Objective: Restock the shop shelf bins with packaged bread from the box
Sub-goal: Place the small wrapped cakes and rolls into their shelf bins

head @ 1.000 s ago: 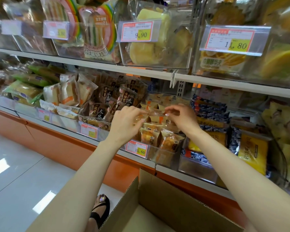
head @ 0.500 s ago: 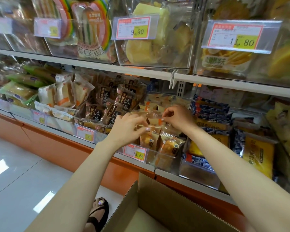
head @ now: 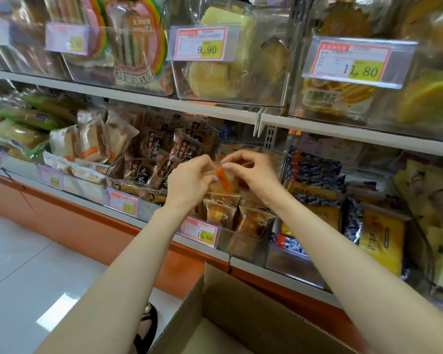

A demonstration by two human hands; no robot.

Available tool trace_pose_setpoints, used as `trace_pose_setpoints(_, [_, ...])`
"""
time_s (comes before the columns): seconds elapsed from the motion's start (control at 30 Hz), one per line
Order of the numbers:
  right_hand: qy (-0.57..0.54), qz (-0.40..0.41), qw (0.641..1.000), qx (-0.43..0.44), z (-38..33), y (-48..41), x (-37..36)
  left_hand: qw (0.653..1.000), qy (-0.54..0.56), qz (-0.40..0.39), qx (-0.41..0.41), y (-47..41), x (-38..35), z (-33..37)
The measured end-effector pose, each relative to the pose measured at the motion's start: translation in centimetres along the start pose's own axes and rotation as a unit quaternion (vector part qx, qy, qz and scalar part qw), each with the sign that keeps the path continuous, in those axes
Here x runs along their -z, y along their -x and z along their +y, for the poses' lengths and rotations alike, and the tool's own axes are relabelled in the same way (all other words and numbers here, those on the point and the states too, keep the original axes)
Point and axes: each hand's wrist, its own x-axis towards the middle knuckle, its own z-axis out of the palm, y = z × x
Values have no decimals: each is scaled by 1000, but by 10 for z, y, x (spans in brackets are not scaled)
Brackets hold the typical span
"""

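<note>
**A:** Where was the packet (head: 225, 180) just then?

**B:** Held up between both hands, just above the bin (head: 243, 247) with the 15.60 tag (head: 201, 232), near the middle of the view. The left hand (head: 189, 186) pinched its 9 o'clock edge and the right hand (head: 256, 175) its top edge towards 3 o'clock. Both had thumb and fingers closed narrowly on the film.

**A:** How would it have handled, by your reckoning?

**B:** Light, I judged. The wrap was clear and glossy with an orange stripe, so probably slippery and crinkly, and the bread inside was likely soft enough to squash. Pinching the sealed edges looked like the safe hold, not the middle.

**A:** And the bin itself?

**B:** At 6 o'clock of the hands, with front packets (head: 221, 213) standing upright in it. I couldn't tell how much room lay behind them, because the hands hid it.

**A:** Neighbours?

**B:** Dark packs (head: 154, 159) at 9 o'clock of the hands and blue packs (head: 315, 175) at 3 o'clock. A packet let slip sideways could have landed among the wrong ones.

**A:** The box (head: 241, 310)?

**B:** At 6 o'clock of the view, open, close to the person. What it held was out of sight
</note>
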Motion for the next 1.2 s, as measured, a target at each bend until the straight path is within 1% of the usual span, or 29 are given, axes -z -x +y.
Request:
trace_pose_setpoints(0.07, [-7,16,1000,-1,2,0,3,997,49,35,46,0,7,-7])
trace_pose_setpoints(0.13, [-4,39,999,-27,8,-2,8,984,129,58,105,-3,16,-18])
trace_pose_setpoints(0.2, [18,43,997,-55,17,-1,12,958,227,72,161,-3,26,-24])
trace_pose_setpoints(0.27, [39,29,996,-75,23,2,15,929,303,82,197,-2,33,-27])
trace_pose_setpoints(0.37, [42,12,996,-78,23,5,16,893,371,98,235,1,38,-27])
trace_pose_setpoints(0.47, [-2,-10,997,-74,18,9,16,846,436,112,285,2,40,-28])
trace_pose_setpoints(0.57, [-60,-11,997,-45,14,14,15,826,452,103,322,2,37,-28])
trace_pose_setpoints(0.63, [-70,-5,997,-29,11,13,15,817,458,108,332,1,35,-27])
trace_pose_setpoints(0.67, [-79,-6,996,-29,11,13,15,819,456,112,331,1,35,-28])
trace_pose_setpoints(0.73, [-104,-11,993,-53,10,11,16,840,425,110,319,1,35,-27])
trace_pose_setpoints(0.8, [-86,-7,994,-66,12,11,17,863,389,89,311,1,34,-25])
trace_pose_setpoints(0.9, [-34,23,996,-84,16,12,17,896,341,34,282,3,35,-23])
trace_pose_setpoints(1.0, [-20,69,992,-105,15,12,19,936,280,-26,211,3,37,-24])
trace_pose_setpoints(1.03, [-17,77,991,-109,14,12,20,945,265,-29,191,3,38,-25])
trace_pose_setpoints(1.2, [-10,94,991,-91,15,12,22,972,174,1,161,1,32,-31])
